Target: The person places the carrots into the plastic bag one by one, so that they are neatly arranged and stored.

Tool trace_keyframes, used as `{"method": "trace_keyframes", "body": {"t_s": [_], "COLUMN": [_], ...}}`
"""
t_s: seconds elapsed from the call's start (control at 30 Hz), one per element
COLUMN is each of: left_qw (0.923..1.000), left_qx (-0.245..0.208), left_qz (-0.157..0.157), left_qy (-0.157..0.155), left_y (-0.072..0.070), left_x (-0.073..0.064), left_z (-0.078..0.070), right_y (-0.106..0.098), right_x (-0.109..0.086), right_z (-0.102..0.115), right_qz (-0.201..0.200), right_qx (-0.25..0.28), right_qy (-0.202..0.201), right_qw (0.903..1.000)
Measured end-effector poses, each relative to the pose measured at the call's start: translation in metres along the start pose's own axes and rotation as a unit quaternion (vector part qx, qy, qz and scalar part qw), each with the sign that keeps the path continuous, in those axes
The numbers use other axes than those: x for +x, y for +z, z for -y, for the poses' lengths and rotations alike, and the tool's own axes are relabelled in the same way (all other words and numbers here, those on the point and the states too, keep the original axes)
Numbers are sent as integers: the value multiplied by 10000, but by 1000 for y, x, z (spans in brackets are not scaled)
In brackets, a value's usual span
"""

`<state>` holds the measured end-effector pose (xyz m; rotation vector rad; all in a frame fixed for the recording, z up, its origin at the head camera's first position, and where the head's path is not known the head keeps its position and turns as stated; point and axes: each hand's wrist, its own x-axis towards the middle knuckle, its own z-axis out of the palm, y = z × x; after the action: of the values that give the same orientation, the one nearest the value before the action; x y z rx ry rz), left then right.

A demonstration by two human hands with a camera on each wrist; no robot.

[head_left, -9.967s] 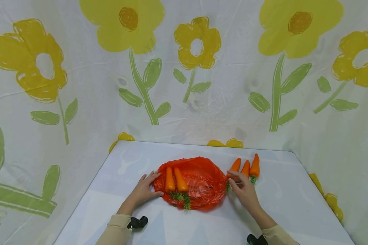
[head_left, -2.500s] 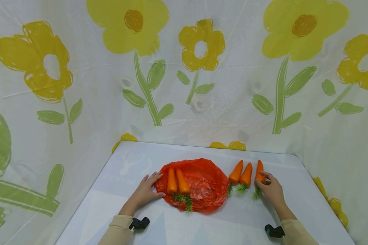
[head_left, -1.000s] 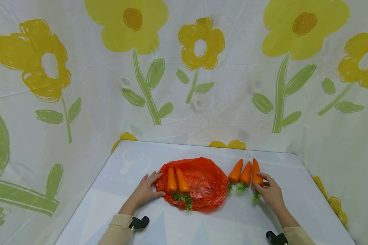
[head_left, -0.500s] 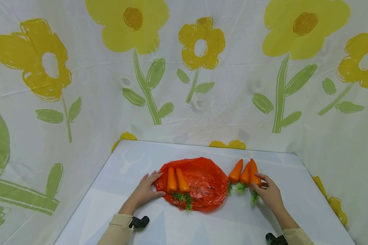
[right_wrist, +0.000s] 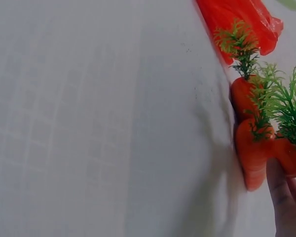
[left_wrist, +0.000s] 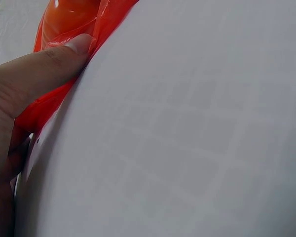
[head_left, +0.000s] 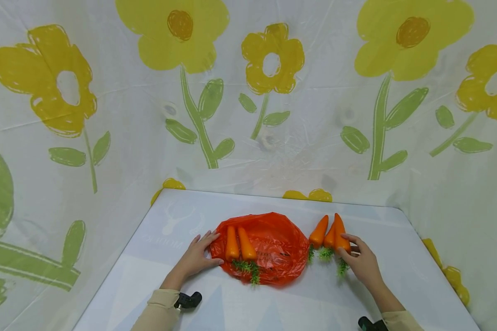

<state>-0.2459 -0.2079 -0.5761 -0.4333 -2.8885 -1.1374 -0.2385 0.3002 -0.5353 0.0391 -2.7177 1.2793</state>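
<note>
A red plastic bag (head_left: pixel 279 248) lies spread on the white table, with two orange toy carrots (head_left: pixel 246 246) side by side on its left part. My left hand (head_left: pixel 193 256) rests at the bag's left edge, fingers spread. Its thumb (left_wrist: pixel 49 66) presses the red plastic in the left wrist view. To the right of the bag, my right hand (head_left: pixel 362 259) pinches a carrot (head_left: pixel 339 232) near its leafy end, thumb on the near side. That carrot overlaps the middle carrot (head_left: pixel 330 236); the leftmost carrot (head_left: pixel 319 232) lies beside the bag's right rim.
The white table (head_left: pixel 248 308) has a rounded far right corner. Behind it hangs a white curtain (head_left: pixel 306 151) printed with yellow flowers. A black wrist camera (head_left: pixel 188 300) sits on the left wrist.
The right hand went from the leftmost carrot to the rightmost one, then shifted that carrot left until it overlaps the middle carrot. The left hand stays on the bag's edge.
</note>
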Motion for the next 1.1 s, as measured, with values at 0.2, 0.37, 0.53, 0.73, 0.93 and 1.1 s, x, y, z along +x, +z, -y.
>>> {"method": "trace_keyframes", "body": {"t_s": [0.2,0.37,0.53,0.73,0.93,1.1], "left_qw": [10000,9999,9998,9997,9996,9996], "left_qx": [-12,23,-6,-33,3,-18], "left_qz": [13,86,133,126,128,137], "left_qy": [11,-80,-167,-230,-250,-253], "left_y": [0,0,0,0,0,0], "left_x": [0,0,0,0,0,1], "left_z": [2,1,0,0,0,0], "right_y": [1,1,0,1,3,6], "right_x": [-1,-4,-6,-6,-6,-7], "right_z": [4,8,13,18,23,25], "right_qz": [11,50,66,57,118,136], "right_qx": [-45,59,140,254,333,373], "right_qy": [61,60,-11,-177,-122,-85], "right_qw": [10000,10000,9999,9995,9993,9992]}}
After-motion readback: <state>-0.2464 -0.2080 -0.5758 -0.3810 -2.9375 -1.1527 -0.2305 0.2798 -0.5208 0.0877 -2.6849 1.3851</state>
